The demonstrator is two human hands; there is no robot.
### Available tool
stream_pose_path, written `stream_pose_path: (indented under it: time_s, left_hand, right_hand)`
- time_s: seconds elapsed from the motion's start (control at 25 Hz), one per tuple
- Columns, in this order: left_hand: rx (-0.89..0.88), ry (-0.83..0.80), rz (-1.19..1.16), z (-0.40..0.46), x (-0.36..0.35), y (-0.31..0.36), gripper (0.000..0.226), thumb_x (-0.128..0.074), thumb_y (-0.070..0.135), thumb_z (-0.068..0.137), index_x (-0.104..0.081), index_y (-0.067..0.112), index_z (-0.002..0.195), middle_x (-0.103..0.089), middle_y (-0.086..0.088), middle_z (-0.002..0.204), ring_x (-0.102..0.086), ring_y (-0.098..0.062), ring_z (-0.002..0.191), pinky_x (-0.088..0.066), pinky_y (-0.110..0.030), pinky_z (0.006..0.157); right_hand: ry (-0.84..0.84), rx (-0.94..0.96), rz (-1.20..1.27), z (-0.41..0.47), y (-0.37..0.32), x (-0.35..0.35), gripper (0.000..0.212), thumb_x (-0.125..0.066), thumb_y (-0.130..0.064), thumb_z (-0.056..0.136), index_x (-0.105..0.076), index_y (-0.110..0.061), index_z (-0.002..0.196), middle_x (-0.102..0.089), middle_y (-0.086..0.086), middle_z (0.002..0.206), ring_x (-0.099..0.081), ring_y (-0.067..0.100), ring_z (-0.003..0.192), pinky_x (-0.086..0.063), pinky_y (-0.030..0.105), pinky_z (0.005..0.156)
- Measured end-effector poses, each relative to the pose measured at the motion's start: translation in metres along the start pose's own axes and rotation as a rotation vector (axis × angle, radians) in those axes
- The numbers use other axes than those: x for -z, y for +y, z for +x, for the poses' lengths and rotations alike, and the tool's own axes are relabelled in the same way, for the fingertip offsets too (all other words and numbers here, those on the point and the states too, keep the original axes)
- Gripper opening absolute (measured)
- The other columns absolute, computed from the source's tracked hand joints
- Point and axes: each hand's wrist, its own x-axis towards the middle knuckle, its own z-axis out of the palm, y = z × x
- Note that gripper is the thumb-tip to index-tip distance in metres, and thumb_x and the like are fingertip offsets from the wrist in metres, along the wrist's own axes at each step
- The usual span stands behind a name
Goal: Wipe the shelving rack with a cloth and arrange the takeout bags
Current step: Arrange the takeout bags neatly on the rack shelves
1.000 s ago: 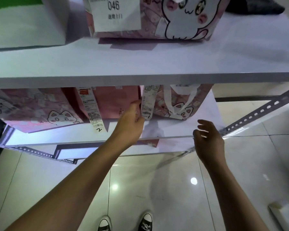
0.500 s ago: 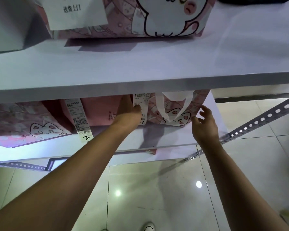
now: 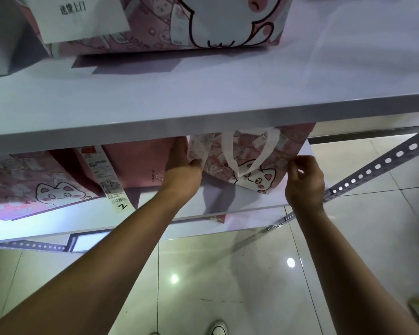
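Your rack (image 3: 203, 117) fills the view: a white upper shelf across the top and a lower shelf (image 3: 228, 201) beneath it, with a perforated metal brace (image 3: 373, 168) running off to the right. On the upper shelf sits a big pink cat bag (image 3: 203, 25) with a white label (image 3: 82, 15) on its front. On the lower shelf three bags stand in a row: a cat bag at the left (image 3: 34, 184), a plain pink bag (image 3: 136, 163) in the middle with a long receipt (image 3: 107, 180) hanging down its front, and a cat bag with white handles (image 3: 259, 165) at the right.

Your left hand (image 3: 182, 165) reaches in between the middle bag and the right one, fingers curled round the right bag's left edge. Your right hand (image 3: 305, 180) pinches that bag's right edge between thumb and fingertips. Below, a shoe tip (image 3: 218, 328) shows on the glossy tiled floor (image 3: 228, 274).
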Motion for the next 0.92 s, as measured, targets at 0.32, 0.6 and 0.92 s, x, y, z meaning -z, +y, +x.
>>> stream_pose_path:
  time_s: [0.32, 0.6, 0.92]
  left_hand:
    - [0.095, -0.178, -0.181, -0.008, -0.014, -0.003, 0.067, -0.045, -0.009, 0.09, -0.042, 0.033, 0.143, -0.052, -0.001, 0.143, -0.069, -0.031, 0.1, -0.059, -0.036, 0.071]
    - [0.016, -0.259, -0.157, -0.033, -0.009, 0.007, 0.052, -0.046, -0.005, 0.094, -0.052, 0.032, 0.13, -0.063, 0.013, 0.119, -0.073, -0.015, 0.077, -0.062, -0.031, 0.069]
    - [-0.081, -0.323, -0.043, -0.116, 0.012, 0.007, 0.045, -0.045, -0.001, 0.096, -0.057, 0.039, 0.113, -0.071, -0.01, 0.092, -0.07, -0.018, 0.069, -0.057, -0.033, 0.066]
  right_hand:
    - [-0.13, -0.024, 0.039, -0.028, 0.011, 0.041, 0.012, -0.043, -0.016, 0.107, -0.054, -0.012, 0.109, -0.072, 0.008, 0.099, -0.066, 0.009, 0.081, -0.046, 0.011, 0.057]
    - [-0.192, -0.048, 0.166, -0.072, 0.026, 0.083, 0.012, -0.044, -0.02, 0.107, -0.054, -0.013, 0.11, -0.07, 0.002, 0.109, -0.068, 0.018, 0.103, -0.059, 0.035, 0.083]
    - [0.07, -0.16, 0.217, -0.12, 0.017, 0.129, 0.014, -0.051, -0.025, 0.104, -0.059, -0.016, 0.111, -0.073, -0.003, 0.089, -0.072, 0.009, 0.075, -0.053, 0.018, 0.051]
